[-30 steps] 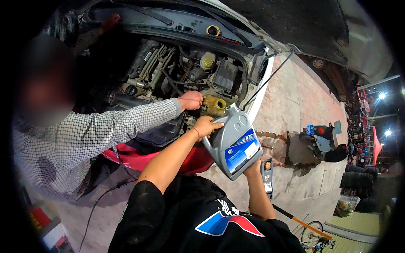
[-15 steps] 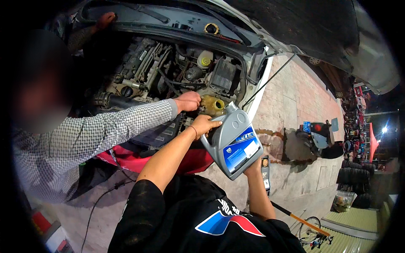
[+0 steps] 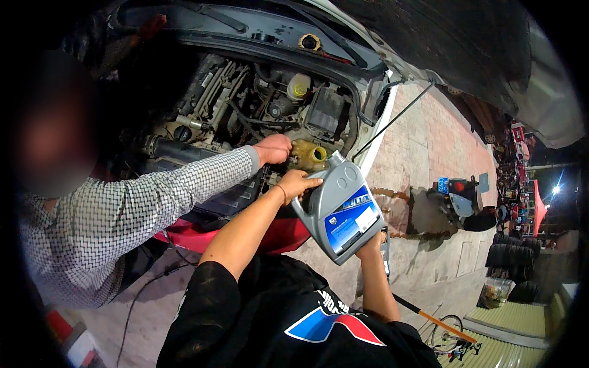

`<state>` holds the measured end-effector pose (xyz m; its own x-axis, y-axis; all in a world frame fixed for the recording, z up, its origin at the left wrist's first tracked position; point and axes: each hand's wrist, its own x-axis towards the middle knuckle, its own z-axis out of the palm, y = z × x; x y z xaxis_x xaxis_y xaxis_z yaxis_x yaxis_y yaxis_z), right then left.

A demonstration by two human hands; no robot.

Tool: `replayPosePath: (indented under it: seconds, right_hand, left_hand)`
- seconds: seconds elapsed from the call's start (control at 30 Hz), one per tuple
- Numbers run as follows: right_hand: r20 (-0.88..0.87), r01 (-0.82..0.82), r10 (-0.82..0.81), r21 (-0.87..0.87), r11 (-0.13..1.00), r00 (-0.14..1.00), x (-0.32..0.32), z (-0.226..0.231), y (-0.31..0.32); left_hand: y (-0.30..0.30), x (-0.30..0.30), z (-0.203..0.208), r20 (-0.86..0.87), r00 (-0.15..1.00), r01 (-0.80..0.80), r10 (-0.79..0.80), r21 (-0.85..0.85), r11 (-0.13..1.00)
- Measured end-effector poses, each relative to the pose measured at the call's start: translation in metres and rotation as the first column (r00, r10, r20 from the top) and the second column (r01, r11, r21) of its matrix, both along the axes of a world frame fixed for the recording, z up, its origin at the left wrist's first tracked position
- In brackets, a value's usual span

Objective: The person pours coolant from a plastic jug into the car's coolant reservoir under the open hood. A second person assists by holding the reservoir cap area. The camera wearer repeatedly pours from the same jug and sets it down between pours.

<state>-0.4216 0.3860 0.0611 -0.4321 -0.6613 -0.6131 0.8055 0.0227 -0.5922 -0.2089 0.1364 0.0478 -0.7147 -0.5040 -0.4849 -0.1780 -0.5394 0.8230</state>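
Paved ground (image 3: pixel 438 135): pale and pinkish, with a dark patch toward the right; a scooter (image 3: pixel 469 199) stood there, well apart from the hands.
Engine bay (image 3: pixel 378 129): open beneath a raised bonnet (image 3: pixel 448 37); a thin prop rod (image 3: pixel 399 115) slanted upward beside its right edge.
Co-worker (image 3: pixel 153 202): at the left edge of the engine bay, in a checked sleeve; one arm reached across to the near right corner.
Jug (image 3: pixel 346 208): grey, with a blue label; held tilted at the near right corner of the engine bay, its neck just beside the reservoir's mouth; whether the two touched could not be told.
Reservoir (image 3: pixel 300 156): yellowed, its mouth uncovered; it sat inside the near right corner.
Left hand (image 3: pixel 299 185): on the jug's handle, the fingers curled round it and one digit laid out toward the neck.
Right hand (image 3: pixel 370 245): against the jug's lower right corner; its fingers were hidden, so spread or together could not be told.
Co-worker's hand (image 3: pixel 273 149): at the reservoir's left side, fingers bunched; what they pinched could not be told.
Cap (image 3: pixel 309 42): yellow-rimmed; it lay by the engine bay's far edge.
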Motion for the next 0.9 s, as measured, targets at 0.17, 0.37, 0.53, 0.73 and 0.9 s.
replayPosePath:
  seconds: [0.17, 0.37, 0.53, 0.73, 0.9]
  right_hand:
    - [0.003, 0.024, -0.024, 0.025, 0.999, 1.000, 0.008, 0.012, -0.006]
    - [-0.010, 0.048, -0.048, 0.081, 0.996, 0.999, 0.011, 0.021, -0.006]
    - [-0.002, 0.065, -0.065, 0.094, 0.993, 0.998, 0.013, 0.023, -0.007]
    - [-0.026, 0.059, -0.057, 0.084, 0.995, 0.998, 0.011, 0.023, -0.006]
    - [-0.026, 0.041, -0.039, 0.061, 0.997, 0.999, 0.011, 0.023, -0.006]
  left_hand:
    - [-0.002, -0.002, -0.011, -0.002, 1.000, -0.005, 0.005, 0.001, 1.000]
    - [-0.003, -0.002, -0.010, -0.012, 1.000, 0.011, -0.011, 0.003, 1.000]
    - [-0.005, -0.003, -0.020, 0.002, 1.000, 0.013, -0.013, 0.005, 1.000]
    - [-0.006, 0.000, -0.009, 0.000, 1.000, 0.027, -0.027, 0.041, 0.999]
    - [-0.005, -0.002, -0.013, -0.007, 1.000, 0.017, -0.017, 0.045, 0.999]
